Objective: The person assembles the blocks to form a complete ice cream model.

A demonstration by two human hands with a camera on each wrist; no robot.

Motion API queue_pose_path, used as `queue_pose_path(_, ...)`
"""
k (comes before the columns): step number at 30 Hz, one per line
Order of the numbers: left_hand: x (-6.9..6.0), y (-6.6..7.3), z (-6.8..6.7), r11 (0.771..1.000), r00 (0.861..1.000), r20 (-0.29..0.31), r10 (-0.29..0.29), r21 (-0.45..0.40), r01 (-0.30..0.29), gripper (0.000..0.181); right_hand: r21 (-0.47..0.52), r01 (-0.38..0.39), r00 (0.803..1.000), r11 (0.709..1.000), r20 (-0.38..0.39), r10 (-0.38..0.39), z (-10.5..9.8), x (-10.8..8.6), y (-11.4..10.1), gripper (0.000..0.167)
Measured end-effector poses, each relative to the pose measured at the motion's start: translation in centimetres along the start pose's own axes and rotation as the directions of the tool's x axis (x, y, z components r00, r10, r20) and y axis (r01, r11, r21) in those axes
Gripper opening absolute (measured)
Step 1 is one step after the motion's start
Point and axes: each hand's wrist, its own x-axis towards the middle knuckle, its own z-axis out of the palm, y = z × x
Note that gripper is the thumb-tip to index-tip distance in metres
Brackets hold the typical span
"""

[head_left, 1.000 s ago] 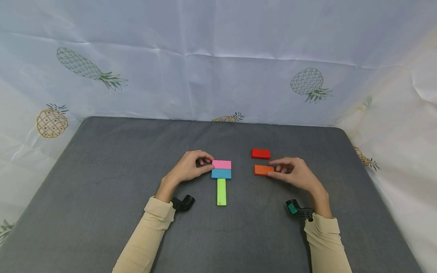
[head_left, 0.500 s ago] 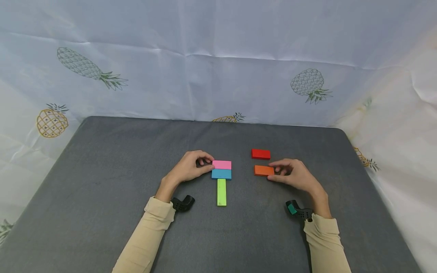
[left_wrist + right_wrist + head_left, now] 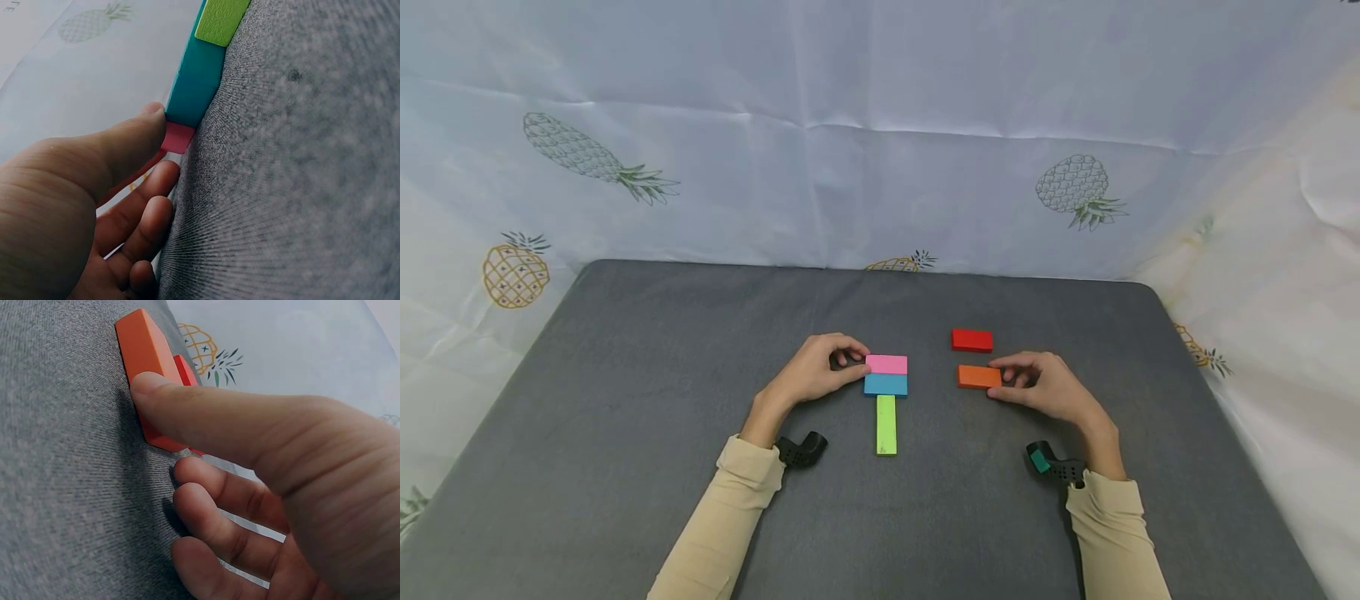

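My left hand (image 3: 812,367) pinches the left end of a pink block (image 3: 887,364) between thumb and forefinger. Right against the pink block's near side lies a blue block (image 3: 886,384). A lime green block (image 3: 886,425) extends lengthwise from the middle of the blue one toward me, making a T shape. My right hand (image 3: 1054,387) has thumb and forefinger at the near and far sides of an orange block (image 3: 978,377), gripping its right end. In the right wrist view the thumb presses on the orange block (image 3: 147,344); the forefinger is hidden there. The other fingers curl loosely.
A red block (image 3: 972,340) lies just beyond the orange one, with a narrow gap between them. All the blocks lie flat on a grey cloth-covered table (image 3: 647,375). Behind it hangs a pale curtain (image 3: 865,192) printed with pineapples.
The right thumb and fingers have shifted very slightly at the orange block's right end. The left hand and the blocks stay in place; the whole view has dipped a little.
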Motion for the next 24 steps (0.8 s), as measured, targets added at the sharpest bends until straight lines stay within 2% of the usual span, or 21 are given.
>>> queue_pose_path(24,-0.11,-0.22,0.14,1.000,1.000,-0.003,0.007,0.002,-0.007,0.024,-0.024,-0.028,1.000,0.999,-0.006,0.028,0.41,0.10,-0.37,0.040)
